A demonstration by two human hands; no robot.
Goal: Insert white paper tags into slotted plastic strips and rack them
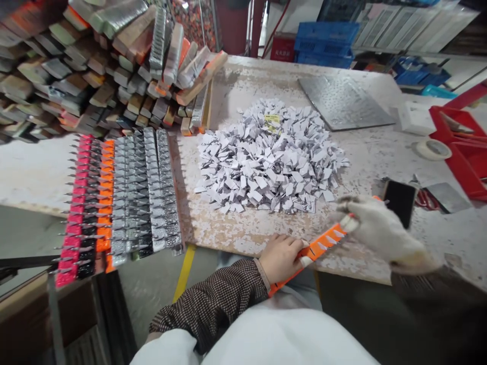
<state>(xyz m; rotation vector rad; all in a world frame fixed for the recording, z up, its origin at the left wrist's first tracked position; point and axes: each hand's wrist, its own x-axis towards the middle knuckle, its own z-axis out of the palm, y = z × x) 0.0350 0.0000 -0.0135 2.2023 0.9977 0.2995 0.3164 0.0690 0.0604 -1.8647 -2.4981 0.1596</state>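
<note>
My left hand [283,256], with white covers on some fingertips, is wrapped round a long, narrow orange bar [323,245]. The bar slants across the table's front edge, its near end towards my lap. Several pale pointed pieces sit in a row along its top. My right hand [375,228], in a white glove and slightly blurred, is closed over the upper part of the bar. Whatever its fingers pinch there is hidden. Just beyond both hands spreads a large heap of small white flat pieces [266,167], with a yellow piece [272,120] on it.
At left lie rows of pink, black, orange and silver bars [133,192] with pointed pieces sticking out. Behind them rises a stack of wooden bars [114,76]. A metal plate [350,104], a phone [399,200], scissors [424,197], a tape roll [433,149] and red bins [466,157] stand rightward.
</note>
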